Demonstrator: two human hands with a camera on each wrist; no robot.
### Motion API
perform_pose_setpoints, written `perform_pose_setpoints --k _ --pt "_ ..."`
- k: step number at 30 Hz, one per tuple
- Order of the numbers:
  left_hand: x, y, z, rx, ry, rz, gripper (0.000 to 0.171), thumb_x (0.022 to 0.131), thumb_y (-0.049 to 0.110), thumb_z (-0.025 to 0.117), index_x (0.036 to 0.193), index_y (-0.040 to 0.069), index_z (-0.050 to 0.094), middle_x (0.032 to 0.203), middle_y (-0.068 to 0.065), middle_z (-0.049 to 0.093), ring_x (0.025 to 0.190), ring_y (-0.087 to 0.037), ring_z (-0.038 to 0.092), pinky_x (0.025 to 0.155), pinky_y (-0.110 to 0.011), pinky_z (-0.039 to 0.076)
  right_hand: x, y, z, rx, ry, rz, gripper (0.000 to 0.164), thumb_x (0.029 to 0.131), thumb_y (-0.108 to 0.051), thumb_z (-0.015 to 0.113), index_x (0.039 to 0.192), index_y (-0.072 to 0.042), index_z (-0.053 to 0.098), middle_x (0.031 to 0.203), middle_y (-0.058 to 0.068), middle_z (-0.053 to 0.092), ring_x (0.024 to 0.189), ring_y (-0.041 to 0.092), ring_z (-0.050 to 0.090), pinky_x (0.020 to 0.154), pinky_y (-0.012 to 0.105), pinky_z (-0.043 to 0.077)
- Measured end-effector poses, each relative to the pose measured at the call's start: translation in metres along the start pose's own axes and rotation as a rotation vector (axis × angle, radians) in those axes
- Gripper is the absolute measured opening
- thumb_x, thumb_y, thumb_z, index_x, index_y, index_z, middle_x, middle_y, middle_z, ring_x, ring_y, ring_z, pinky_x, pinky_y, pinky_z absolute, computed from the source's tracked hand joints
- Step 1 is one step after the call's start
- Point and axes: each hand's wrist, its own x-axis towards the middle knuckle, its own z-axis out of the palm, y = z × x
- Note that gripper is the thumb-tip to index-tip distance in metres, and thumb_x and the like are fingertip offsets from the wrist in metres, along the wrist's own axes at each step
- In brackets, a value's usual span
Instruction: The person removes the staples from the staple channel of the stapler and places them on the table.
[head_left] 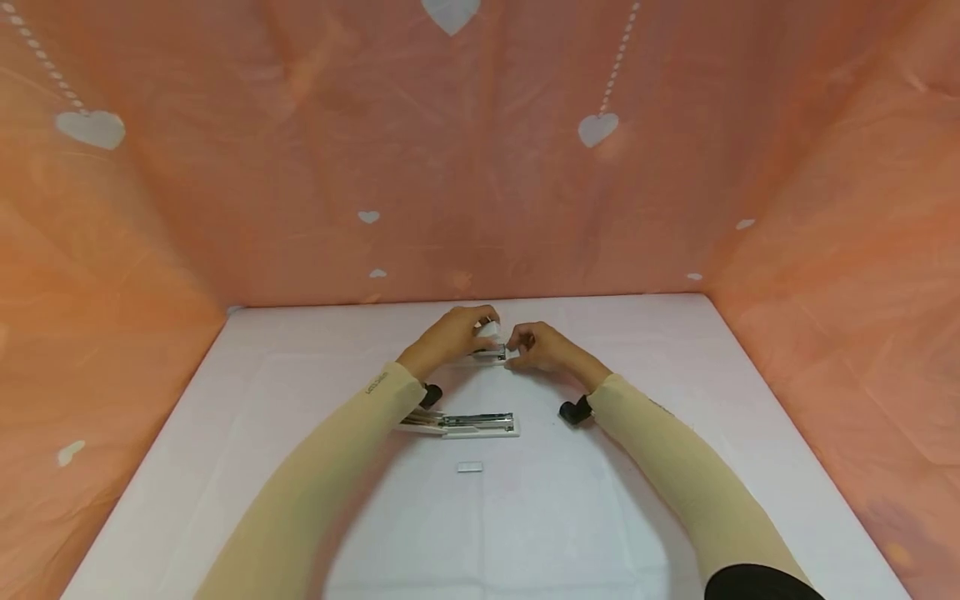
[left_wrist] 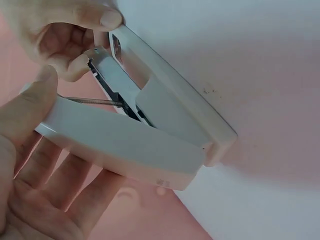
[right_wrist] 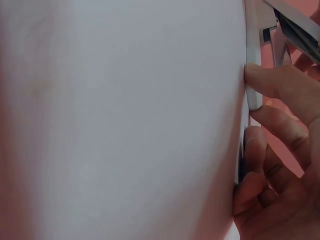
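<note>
A white stapler (left_wrist: 120, 135) stands on the table with its top cover swung up, baring the staple channel (left_wrist: 112, 72) and a thin spring (left_wrist: 90, 101). My left hand (head_left: 453, 337) grips the raised cover, thumb on one side and fingers along the other in the left wrist view. At the opposite end, my right hand (head_left: 543, 346) pinches the tip of the stapler's base (right_wrist: 254, 95) between thumb and index finger. Its other fingers curl close to the tabletop in the right wrist view.
Nearer to me lies a second opened stapler (head_left: 480, 425), partly hidden by my left forearm. In front of it is a small strip of staples (head_left: 470, 467). Orange curtains (head_left: 480, 208) with pale hearts surround the white table (head_left: 585, 533) at the back and sides.
</note>
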Motion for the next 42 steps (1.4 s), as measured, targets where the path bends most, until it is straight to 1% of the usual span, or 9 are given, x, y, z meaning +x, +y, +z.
perform_pose_setpoints --k 4,9,13,19,23,28,34,39,42 --pt "-0.004 -0.007 -0.002 -0.066 -0.003 0.004 0.039 0.102 0.019 0.078 0.137 0.007 0.065 0.134 -0.017 0.07 0.124 -0.037 0.067 0.106 -0.048 0.053 0.001 0.002 0.004 0.019 -0.009 -0.026 0.022 0.089 -0.011 0.087 0.103 -0.003 0.073 0.078 0.002 0.06 0.072 0.013 0.052 0.069 0.028 0.044" --pt "-0.007 -0.012 -0.003 -0.111 0.018 -0.007 0.042 0.1 0.017 0.079 0.138 0.009 0.065 0.134 -0.015 0.069 0.12 -0.035 0.069 0.104 -0.047 0.055 0.0 0.003 0.006 0.03 -0.008 -0.017 0.02 0.089 -0.009 0.087 0.102 -0.003 0.074 0.077 0.001 0.06 0.072 0.013 0.052 0.071 0.029 0.044" --pt "-0.01 -0.012 -0.007 -0.127 0.034 -0.019 0.042 0.099 0.017 0.08 0.137 0.01 0.064 0.134 -0.015 0.069 0.121 -0.036 0.069 0.104 -0.047 0.056 0.0 0.002 0.005 0.014 -0.009 -0.005 0.02 0.089 -0.011 0.088 0.103 -0.006 0.074 0.078 0.001 0.06 0.073 0.014 0.053 0.071 0.029 0.044" --pt "-0.014 -0.015 -0.014 -0.151 0.074 0.0 0.041 0.099 0.014 0.08 0.135 0.005 0.064 0.132 -0.017 0.07 0.122 -0.036 0.067 0.105 -0.048 0.055 -0.001 0.003 0.001 0.007 -0.006 -0.012 0.021 0.089 -0.013 0.089 0.102 -0.007 0.073 0.079 0.001 0.061 0.074 0.014 0.053 0.071 0.029 0.044" --pt "-0.017 -0.016 -0.017 -0.168 0.083 0.008 0.04 0.099 0.014 0.08 0.135 0.004 0.063 0.13 -0.018 0.07 0.122 -0.038 0.068 0.104 -0.048 0.055 -0.002 0.003 0.0 0.01 -0.007 -0.004 0.021 0.089 -0.012 0.089 0.102 -0.007 0.073 0.079 0.001 0.06 0.074 0.014 0.053 0.071 0.029 0.044" --pt "-0.022 -0.015 -0.023 -0.16 0.082 -0.001 0.041 0.101 0.017 0.078 0.137 0.005 0.062 0.131 -0.017 0.07 0.125 -0.037 0.067 0.106 -0.048 0.055 -0.002 0.003 0.0 0.012 -0.006 -0.003 0.021 0.089 -0.013 0.089 0.102 -0.007 0.073 0.079 0.001 0.06 0.074 0.014 0.053 0.071 0.028 0.044" --pt "-0.026 -0.018 -0.027 -0.143 0.101 -0.009 0.045 0.102 0.019 0.077 0.141 0.004 0.06 0.136 -0.018 0.068 0.127 -0.037 0.066 0.109 -0.051 0.053 -0.002 0.003 -0.001 0.028 -0.006 -0.009 0.021 0.09 -0.012 0.088 0.102 -0.006 0.072 0.081 0.002 0.06 0.075 0.015 0.052 0.071 0.029 0.044" --pt "-0.03 -0.023 -0.029 -0.144 0.119 0.007 0.042 0.103 0.017 0.076 0.139 0.004 0.059 0.135 -0.021 0.068 0.127 -0.04 0.066 0.109 -0.053 0.052 -0.002 0.003 -0.001 0.026 -0.004 -0.007 0.022 0.09 -0.011 0.088 0.103 -0.005 0.072 0.081 0.002 0.059 0.076 0.015 0.052 0.071 0.028 0.044" --pt "-0.033 -0.024 -0.032 -0.142 0.123 0.001 0.04 0.103 0.017 0.075 0.138 0.004 0.059 0.134 -0.021 0.069 0.126 -0.04 0.067 0.109 -0.053 0.053 -0.002 0.003 -0.001 0.021 -0.007 0.0 0.022 0.09 -0.011 0.088 0.104 -0.005 0.072 0.082 0.002 0.059 0.076 0.015 0.052 0.072 0.029 0.044"
